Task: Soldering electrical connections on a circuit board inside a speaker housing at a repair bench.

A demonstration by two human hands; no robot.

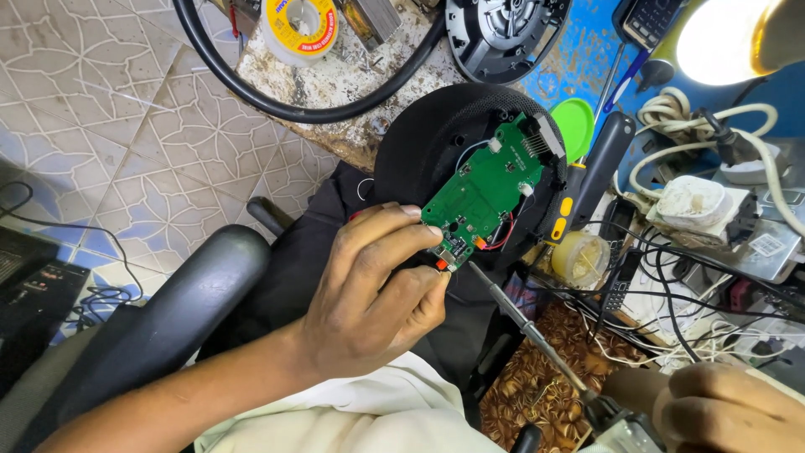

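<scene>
Left of the green circuit board (490, 186), a patterned tile floor (126, 126) runs beneath the grey armrest (180, 306) of a chair. Above and left of the board a thick black cable loop (277, 101) lies over a stained bench corner, with a yellow-labelled solder spool (299, 28) inside it. The left hand (373, 289) comes up from below the board and is closed on its lower corner, thumb above and fingertips beneath, by a small orange part. The board itself lies tilted on a round black fabric-covered housing (428, 147), thin red and black wires curling at its lower right edge. Just below and right of the board, the metal tip of a soldering iron (524, 323) points at that same corner. The right hand (725, 407), at the bottom right, is wrapped around the iron's handle. Right of the board lie a yellow-and-black screwdriver (591, 172), a green lid (573, 126), a tape roll (580, 256) and tangled white cords (713, 134).
</scene>
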